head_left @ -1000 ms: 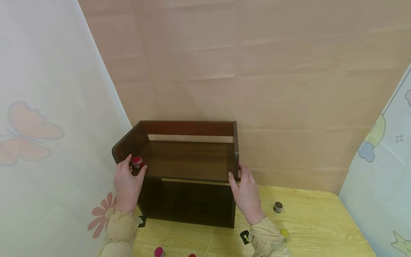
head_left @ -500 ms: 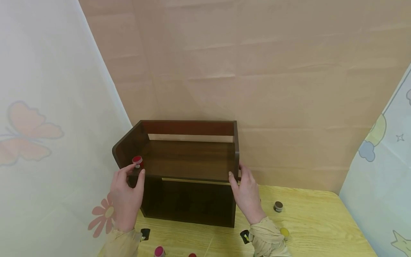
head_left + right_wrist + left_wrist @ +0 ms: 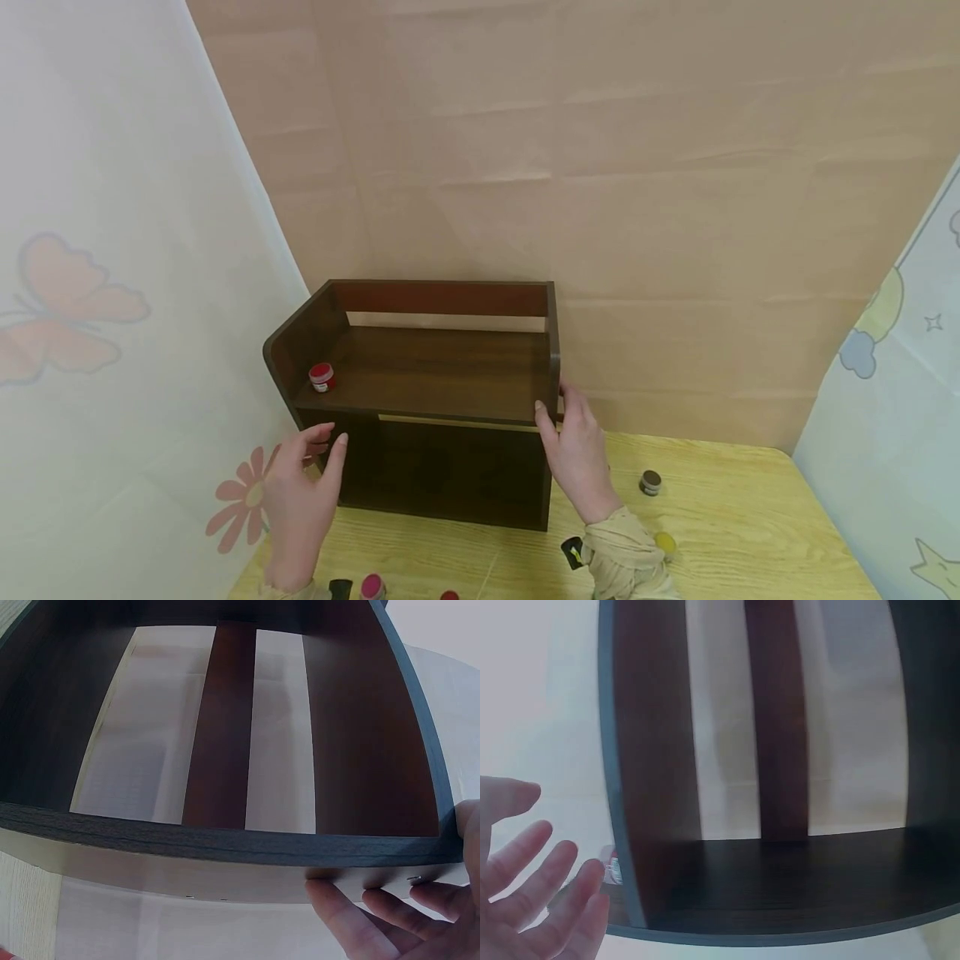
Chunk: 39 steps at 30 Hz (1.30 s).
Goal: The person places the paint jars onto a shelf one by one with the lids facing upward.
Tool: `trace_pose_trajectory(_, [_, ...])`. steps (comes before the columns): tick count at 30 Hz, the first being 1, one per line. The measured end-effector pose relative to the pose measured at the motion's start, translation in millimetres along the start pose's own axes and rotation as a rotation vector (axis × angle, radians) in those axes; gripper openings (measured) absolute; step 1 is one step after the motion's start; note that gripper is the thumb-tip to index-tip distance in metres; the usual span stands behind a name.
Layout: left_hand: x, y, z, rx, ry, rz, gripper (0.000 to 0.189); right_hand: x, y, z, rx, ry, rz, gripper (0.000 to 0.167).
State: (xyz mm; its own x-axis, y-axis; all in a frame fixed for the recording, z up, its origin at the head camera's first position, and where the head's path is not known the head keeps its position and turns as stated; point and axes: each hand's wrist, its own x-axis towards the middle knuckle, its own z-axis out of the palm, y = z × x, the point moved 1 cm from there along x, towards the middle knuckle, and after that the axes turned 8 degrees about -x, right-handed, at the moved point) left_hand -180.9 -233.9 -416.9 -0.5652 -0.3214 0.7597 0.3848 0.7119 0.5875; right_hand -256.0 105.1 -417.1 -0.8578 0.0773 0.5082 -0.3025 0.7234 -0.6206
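Note:
A dark brown wooden shelf unit (image 3: pixel 450 371) stands on the table, its upper board open at the front. On that board's left front corner sits a small red jar (image 3: pixel 322 377), which in the left wrist view is mostly hidden behind a side panel (image 3: pixel 649 750). My left hand (image 3: pixel 300 496) is below and in front of the jar, holding nothing, thumb and fingers spread apart. My right hand (image 3: pixel 577 454) grips the unit's right side, thumb at the front edge and fingertips (image 3: pixel 330 892) against the outer face of the side panel.
On the wood-grain table (image 3: pixel 735 517) are a dark-lidded jar (image 3: pixel 650 482) and a yellow-lidded jar (image 3: pixel 664 543) at right. A pink-lidded jar (image 3: pixel 372 587) and a red lid (image 3: pixel 449 596) show at the front edge. Brown paper (image 3: pixel 675 250) hangs behind.
My left hand has let go of the red jar and drawn back down towards the front. The jar stays on the upper board. My right hand has kept its place.

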Motion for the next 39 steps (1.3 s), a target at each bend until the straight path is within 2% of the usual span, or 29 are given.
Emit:
trace_pose_trajectory(4, [-13.5, -6.9, 0.0, 0.022, -0.043, -0.038, 0.022, 0.1, 0.4, 0.5, 0.0, 0.0, -0.001, 0.056])
trace_pose_trajectory(8, [-28.8, -14.5, 2.8, 0.031, -0.112, -0.131, 0.019, 0.0, 0.8, 0.6, 0.001, 0.001, 0.001, 0.054])
trace_pose_trajectory(12, [-46.3, -22.8, 9.5, 0.075, -0.218, -0.227, 0.019, 0.2, 0.8, -0.4, 0.004, 0.002, 0.004, 0.053])
trace_pose_trajectory(16, [-61.9, -34.2, 16.9, 0.103, -0.324, -0.289, 0.019, 0.8, 0.9, -1.5, 0.004, 0.007, 0.003, 0.053])
trace_pose_trajectory(21, [-76.8, -45.1, 20.7, 0.121, -0.44, -0.354, 0.025, 0.5, 1.6, -1.5, 0.001, 0.004, 0.002, 0.053])
trace_pose_trajectory(26, [-89.9, -55.4, 23.0, 0.145, -0.575, -0.449, 0.033, 0.4, 2.3, -1.2, 0.0, 0.011, -0.008, 0.052])
trace_pose_trajectory(33, [-110.7, -77.5, 30.7, 0.218, -0.817, -0.483, 0.047, 1.4, 4.0, -1.5, 0.007, 0.026, -0.012, 0.051])
trace_pose_trajectory(36, [-120.3, -85.9, 32.8, 0.249, -0.897, -0.521, 0.05, 1.0, 4.6, -1.9, 0.011, 0.028, -0.014, 0.051])
trace_pose_trajectory(39, [-127.2, -92.2, 32.7, 0.261, -0.952, -0.528, 0.049, 0.5, 5.4, -1.9, 0.009, 0.022, -0.009, 0.051])
